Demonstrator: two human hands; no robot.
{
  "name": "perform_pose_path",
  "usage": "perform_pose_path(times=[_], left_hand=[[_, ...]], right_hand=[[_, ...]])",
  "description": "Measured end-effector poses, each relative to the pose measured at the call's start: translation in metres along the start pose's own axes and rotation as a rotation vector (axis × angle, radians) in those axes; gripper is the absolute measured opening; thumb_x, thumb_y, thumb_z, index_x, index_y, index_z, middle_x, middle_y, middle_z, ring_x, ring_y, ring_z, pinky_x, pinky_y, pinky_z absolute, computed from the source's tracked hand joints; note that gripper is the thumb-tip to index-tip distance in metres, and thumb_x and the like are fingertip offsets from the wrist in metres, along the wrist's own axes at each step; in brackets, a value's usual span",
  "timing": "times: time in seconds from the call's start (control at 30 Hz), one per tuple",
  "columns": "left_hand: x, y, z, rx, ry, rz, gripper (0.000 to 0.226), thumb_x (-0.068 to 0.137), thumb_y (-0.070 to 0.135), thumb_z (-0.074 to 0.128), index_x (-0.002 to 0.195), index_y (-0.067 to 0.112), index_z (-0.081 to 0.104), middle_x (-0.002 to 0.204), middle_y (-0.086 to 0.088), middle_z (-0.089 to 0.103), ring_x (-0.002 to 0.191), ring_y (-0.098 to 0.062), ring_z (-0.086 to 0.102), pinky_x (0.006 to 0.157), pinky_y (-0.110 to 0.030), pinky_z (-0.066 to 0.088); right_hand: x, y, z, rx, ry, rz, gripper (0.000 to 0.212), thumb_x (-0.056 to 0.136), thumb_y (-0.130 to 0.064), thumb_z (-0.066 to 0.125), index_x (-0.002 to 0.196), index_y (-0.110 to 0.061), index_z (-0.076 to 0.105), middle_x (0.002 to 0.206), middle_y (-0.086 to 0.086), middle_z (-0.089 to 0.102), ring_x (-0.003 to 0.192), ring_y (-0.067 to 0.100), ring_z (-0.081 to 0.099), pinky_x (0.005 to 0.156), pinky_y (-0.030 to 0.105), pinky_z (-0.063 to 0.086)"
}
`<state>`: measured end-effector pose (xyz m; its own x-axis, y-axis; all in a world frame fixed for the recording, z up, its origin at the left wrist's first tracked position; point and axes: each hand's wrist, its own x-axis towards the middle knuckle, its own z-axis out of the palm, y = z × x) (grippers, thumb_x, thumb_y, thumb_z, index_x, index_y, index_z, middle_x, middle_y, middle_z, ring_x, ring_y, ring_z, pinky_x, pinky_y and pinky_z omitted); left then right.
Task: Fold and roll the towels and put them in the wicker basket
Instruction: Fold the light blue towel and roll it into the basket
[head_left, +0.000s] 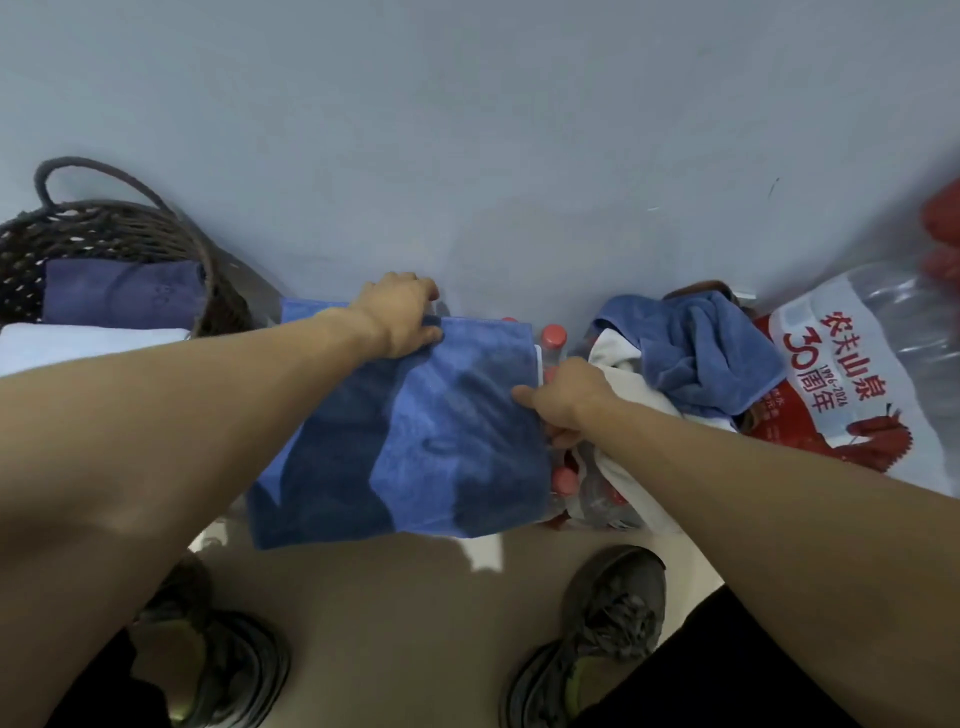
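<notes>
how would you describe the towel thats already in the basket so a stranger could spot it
Find the dark wicker basket at far left, against the wall. The purple-blue towel lies inside it, folded neatly, duller than the brighter blue towel both hands hold.

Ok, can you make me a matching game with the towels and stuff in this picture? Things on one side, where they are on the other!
Things:
1. wicker basket
2. flat blue towel
3. crumpled blue towel
4. water bottle pack

Places:
A. heaped on white cloth, right of the hands
B. far left by the wall, a folded towel inside
C. far right, red and white wrapper
D. spread in the middle, held by both hands

Pairs: 1-B, 2-D, 3-A, 4-C
</notes>
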<state>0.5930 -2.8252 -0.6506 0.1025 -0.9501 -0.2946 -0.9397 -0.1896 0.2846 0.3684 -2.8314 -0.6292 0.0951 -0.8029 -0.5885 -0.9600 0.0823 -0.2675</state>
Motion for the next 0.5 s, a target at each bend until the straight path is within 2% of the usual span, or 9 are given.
perform_pose_path(times=[0.07, 0.13, 0.23, 0.27, 0.33, 0.4, 0.5], left_hand=[[0.011, 0.007, -0.005, -0.007, -0.045, 0.019, 0.047, 0.084, 0.041, 0.070, 0.122, 0.013, 0.061, 0.121, -0.010, 0.064, 0.114, -0.031, 0.056, 0.098, -0.039, 0.047], [0.018, 0.015, -0.006, -0.040, -0.119, 0.027, 0.041, 0.081, 0.039, 0.075, 0.112, 0.015, 0.065, 0.111, -0.005, 0.067, 0.104, -0.028, 0.061, 0.092, -0.036, 0.051], [0.026, 0.018, -0.001, -0.100, -0.156, 0.036, 0.034, 0.077, 0.033, 0.081, 0.101, 0.016, 0.064, 0.101, -0.002, 0.065, 0.091, -0.022, 0.060, 0.079, -0.028, 0.048], [0.029, 0.017, -0.001, -0.127, -0.155, 0.035, 0.031, 0.076, 0.030, 0.082, 0.097, 0.017, 0.063, 0.097, -0.001, 0.064, 0.089, -0.021, 0.060, 0.077, -0.026, 0.046], [0.032, 0.015, -0.003, -0.165, -0.153, 0.050, 0.026, 0.074, 0.025, 0.083, 0.090, 0.019, 0.062, 0.090, 0.001, 0.063, 0.085, -0.019, 0.060, 0.075, -0.023, 0.045], [0.032, 0.011, -0.005, -0.200, -0.147, 0.076, 0.021, 0.074, 0.019, 0.083, 0.084, 0.020, 0.064, 0.081, 0.004, 0.063, 0.077, -0.015, 0.059, 0.070, -0.021, 0.044], [0.028, 0.009, -0.012, -0.276, -0.130, 0.119, 0.014, 0.077, 0.014, 0.079, 0.078, 0.021, 0.067, 0.069, 0.010, 0.061, 0.064, -0.010, 0.056, 0.058, -0.014, 0.041]], right_hand=[[0.004, -0.007, -0.001, -0.019, 0.015, -0.028, 0.034, 0.092, -0.042, 0.062, 0.083, -0.011, 0.051, 0.101, 0.012, 0.068, 0.090, 0.031, 0.068, 0.081, 0.037, 0.057], [0.008, -0.014, -0.003, -0.073, 0.027, -0.053, 0.029, 0.096, -0.040, 0.057, 0.096, -0.012, 0.056, 0.111, 0.012, 0.064, 0.098, 0.029, 0.063, 0.080, 0.034, 0.052], [0.020, -0.019, -0.006, 0.041, 0.039, -0.020, 0.043, 0.089, -0.039, 0.066, 0.116, -0.009, 0.049, 0.110, 0.011, 0.059, 0.082, 0.023, 0.055, 0.057, 0.026, 0.043], [0.023, -0.021, -0.007, 0.065, 0.042, -0.012, 0.052, 0.086, -0.036, 0.069, 0.123, -0.007, 0.047, 0.111, 0.011, 0.059, 0.083, 0.023, 0.055, 0.056, 0.027, 0.043], [0.032, -0.024, -0.010, 0.068, 0.032, 0.008, 0.062, 0.083, -0.032, 0.073, 0.131, -0.002, 0.046, 0.119, 0.012, 0.061, 0.096, 0.027, 0.062, 0.067, 0.031, 0.049], [0.038, -0.025, -0.012, 0.075, 0.047, 0.013, 0.062, 0.082, -0.027, 0.073, 0.132, -0.001, 0.047, 0.123, 0.015, 0.062, 0.107, 0.030, 0.063, 0.079, 0.034, 0.053], [0.043, -0.028, -0.015, 0.091, 0.068, -0.057, 0.066, 0.083, -0.023, 0.074, 0.137, -0.009, 0.040, 0.130, 0.013, 0.053, 0.113, 0.031, 0.057, 0.090, 0.037, 0.052]])
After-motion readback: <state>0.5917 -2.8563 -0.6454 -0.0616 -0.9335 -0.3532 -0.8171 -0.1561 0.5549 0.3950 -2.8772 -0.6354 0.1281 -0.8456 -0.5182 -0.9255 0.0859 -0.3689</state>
